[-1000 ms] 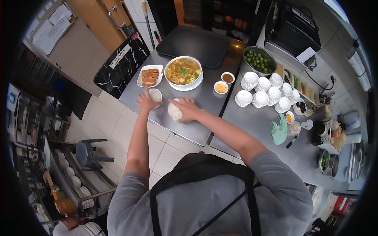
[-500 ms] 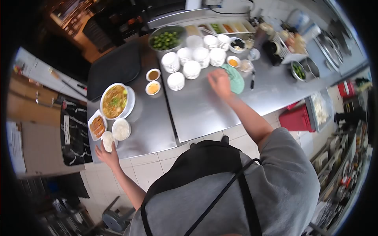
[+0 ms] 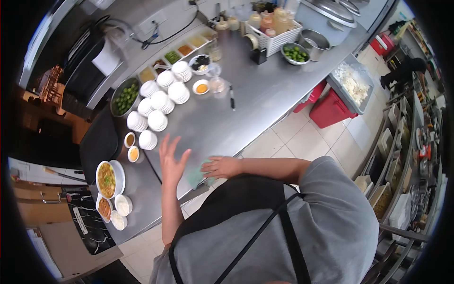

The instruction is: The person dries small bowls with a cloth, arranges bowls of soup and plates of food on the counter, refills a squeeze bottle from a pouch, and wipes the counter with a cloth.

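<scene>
Green cloth (image 3: 195, 178): judged light, limp, best grasped by a bunched fold; partly covered by right hand (image 3: 222, 167), grip not discernible. Left hand (image 3: 172, 160): empty, fingers spread.

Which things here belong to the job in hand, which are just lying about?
Likely in use:
green cloth, under the right hand
metal counter

Apparently just lying about:
pen
stacked white dishes
white basket

One cloth (image 3: 194, 176) — two rice bowls (image 3: 123, 205)
</scene>
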`<state>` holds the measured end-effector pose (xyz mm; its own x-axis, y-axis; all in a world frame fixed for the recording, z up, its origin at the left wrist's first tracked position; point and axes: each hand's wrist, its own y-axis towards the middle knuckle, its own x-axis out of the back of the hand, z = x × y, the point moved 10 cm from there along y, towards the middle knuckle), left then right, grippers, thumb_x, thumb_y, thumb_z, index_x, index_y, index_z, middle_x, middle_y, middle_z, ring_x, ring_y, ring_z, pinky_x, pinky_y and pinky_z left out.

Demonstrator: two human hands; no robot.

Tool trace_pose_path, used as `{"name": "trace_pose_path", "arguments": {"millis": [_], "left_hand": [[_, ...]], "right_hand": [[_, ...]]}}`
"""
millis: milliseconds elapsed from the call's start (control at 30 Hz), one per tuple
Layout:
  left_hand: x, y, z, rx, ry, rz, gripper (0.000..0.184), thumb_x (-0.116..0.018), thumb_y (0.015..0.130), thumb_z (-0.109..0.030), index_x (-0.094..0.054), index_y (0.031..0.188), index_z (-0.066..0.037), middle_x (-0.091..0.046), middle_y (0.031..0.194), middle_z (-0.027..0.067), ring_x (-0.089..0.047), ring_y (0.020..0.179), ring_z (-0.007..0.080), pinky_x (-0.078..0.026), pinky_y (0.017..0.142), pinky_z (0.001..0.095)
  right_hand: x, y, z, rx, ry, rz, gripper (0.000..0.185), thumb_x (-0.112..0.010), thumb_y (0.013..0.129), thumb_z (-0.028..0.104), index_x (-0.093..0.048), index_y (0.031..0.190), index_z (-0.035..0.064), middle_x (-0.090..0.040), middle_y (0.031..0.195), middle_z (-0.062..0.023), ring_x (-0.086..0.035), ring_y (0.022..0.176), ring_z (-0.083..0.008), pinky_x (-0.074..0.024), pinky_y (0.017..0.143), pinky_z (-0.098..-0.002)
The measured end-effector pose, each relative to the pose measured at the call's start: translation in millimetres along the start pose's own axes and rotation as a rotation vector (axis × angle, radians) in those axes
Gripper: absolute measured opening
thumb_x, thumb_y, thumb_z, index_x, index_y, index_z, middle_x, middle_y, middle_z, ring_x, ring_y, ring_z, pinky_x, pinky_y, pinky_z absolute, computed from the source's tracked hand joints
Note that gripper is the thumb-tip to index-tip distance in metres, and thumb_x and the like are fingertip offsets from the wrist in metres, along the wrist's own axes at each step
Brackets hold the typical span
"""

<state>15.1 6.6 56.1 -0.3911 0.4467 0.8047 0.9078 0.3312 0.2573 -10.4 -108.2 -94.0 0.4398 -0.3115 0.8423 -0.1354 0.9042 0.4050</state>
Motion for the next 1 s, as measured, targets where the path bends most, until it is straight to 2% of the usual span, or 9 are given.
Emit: {"name": "trace_pose_path", "arguments": {"millis": [67,200,267,333,500,600,733,800,1000], "left_hand": [[-34.1,10.4,-26.4,0.010,-0.012,0.057,0.045,-0.068,0.071,-0.022,-0.054,0.111,-0.008,-0.040,0.126,0.0155,-0.036,0.117,0.0319,-0.030,0.096,0.0398],[-123.4,32.6,-57.7,0.002,-0.121,0.262,0.045,-0.066,0.072,-0.027,-0.055,0.110,-0.008,-0.044,0.122,0.0157,-0.039,0.114,0.0324,-0.033,0.094,0.0396],[-156.0,46.0,-74.5,-0.019,-0.105,0.297,0.045,-0.065,0.072,-0.029,-0.055,0.110,-0.008,-0.047,0.119,0.0162,-0.042,0.111,0.0326,-0.034,0.093,0.0391],[-189.0,66.8,-81.9,0.064,-0.125,0.371,0.043,-0.065,0.072,-0.029,-0.056,0.107,-0.006,-0.051,0.114,0.0176,-0.048,0.107,0.0317,-0.038,0.089,0.0372],[-233.3,126.3,-75.0,0.211,0.104,0.190,0.041,-0.065,0.071,-0.025,-0.054,0.101,0.000,-0.055,0.097,0.0200,-0.052,0.095,0.0341,-0.042,0.081,0.0411],[-245.8,144.8,-62.7,0.220,0.252,-0.010,0.033,-0.064,0.071,-0.022,-0.053,0.094,-0.001,-0.055,0.093,0.0195,-0.054,0.090,0.0338,-0.043,0.079,0.0421],[-270.3,145.3,-38.3,0.345,0.234,0.081,0.024,-0.063,0.071,-0.018,-0.054,0.088,-0.003,-0.056,0.089,0.0183,-0.055,0.087,0.0337,-0.043,0.079,0.0411],[-274.9,136.4,-36.3,0.377,0.197,0.179,0.016,-0.061,0.072,-0.015,-0.055,0.082,-0.003,-0.058,0.085,0.0170,-0.056,0.085,0.0329,-0.044,0.077,0.0406],[-242.7,47.8,19.7,0.573,-0.319,0.155,0.015,-0.062,0.073,-0.010,-0.056,0.083,-0.002,-0.058,0.067,0.0039,-0.053,0.062,0.0105,-0.042,0.058,0.0249]], "right_hand": [[18.3,-57.3,-35.2,-0.117,0.062,0.188,0.036,-0.041,0.087,0.028,-0.046,0.121,0.0173,-0.036,0.131,-0.0083,-0.029,0.125,-0.0234,-0.0220,0.102,-0.0446],[146.8,-188.4,-141.1,-0.599,-0.134,0.093,0.035,-0.041,0.086,0.021,-0.046,0.120,0.0190,-0.044,0.123,-0.0103,-0.044,0.111,-0.0256,-0.0315,0.095,-0.0405],[196.5,-266.1,-187.7,-0.527,-0.667,-0.039,0.038,-0.044,0.081,0.016,-0.047,0.119,0.0130,-0.050,0.114,-0.0143,-0.051,0.096,-0.0294,-0.0380,0.086,-0.0386],[259.3,-340.1,-231.2,-0.801,-0.529,-0.216,0.032,-0.050,0.080,0.013,-0.053,0.112,0.0090,-0.047,0.120,-0.0115,-0.043,0.112,-0.0291,-0.0385,0.084,-0.0404],[316.7,-427.0,-279.4,-1.291,-0.845,-0.416,0.036,-0.047,0.082,0.021,-0.049,0.116,0.0088,-0.048,0.117,-0.0158,-0.041,0.114,-0.0294,-0.0328,0.092,-0.0458],[278.2,-370.9,-264.6,-1.138,-0.807,-0.341,0.033,-0.045,0.084,0.020,-0.050,0.113,0.0064,-0.048,0.117,-0.0145,-0.041,0.113,-0.0292,-0.0326,0.092,-0.0471],[161.7,-251.6,-184.9,-0.704,-0.714,-0.019,0.034,-0.051,0.074,0.016,-0.051,0.107,0.0075,-0.051,0.100,-0.0095,-0.048,0.096,-0.0266,-0.0359,0.085,-0.0418],[170.0,-197.6,-112.9,-0.347,-0.245,-0.223,0.035,-0.051,0.073,0.017,-0.051,0.107,0.0076,-0.051,0.101,-0.0100,-0.048,0.095,-0.0267,-0.0349,0.086,-0.0418],[151.8,-153.7,-190.3,-0.582,-0.333,-0.071,0.040,-0.048,0.076,0.020,-0.049,0.113,0.0044,-0.046,0.118,-0.0122,-0.040,0.111,-0.0272,-0.0272,0.095,-0.0480]]}}
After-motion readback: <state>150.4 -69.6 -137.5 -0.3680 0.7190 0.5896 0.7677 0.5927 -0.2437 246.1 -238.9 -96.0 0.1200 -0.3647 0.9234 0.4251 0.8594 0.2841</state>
